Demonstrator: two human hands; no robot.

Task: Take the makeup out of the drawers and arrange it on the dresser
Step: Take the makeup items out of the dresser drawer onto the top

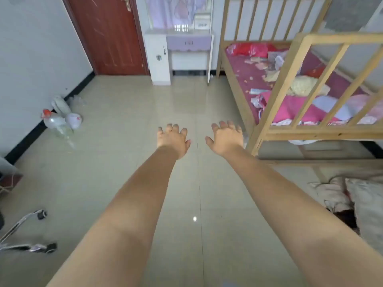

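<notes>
A white and lilac dresser [157, 59] stands against the far wall, across the tiled floor. Its lilac drawer [188, 43] is closed, and a small white drawer unit [202, 22] sits on its top beside the mirror. No makeup is visible. Both my arms stretch forward over the floor, far short of the dresser. My left hand [173, 139] has its fingers spread and relaxed and holds nothing. My right hand [226, 138] is likewise spread and holds nothing.
A wooden bunk bed [290, 83] with pink bedding fills the right side. A red-brown door [109, 36] is left of the dresser. Plastic bottles and bags [62, 119] lie by the left wall. A chair's wheeled base [31, 233] is at lower left, bedding [356, 201] at lower right.
</notes>
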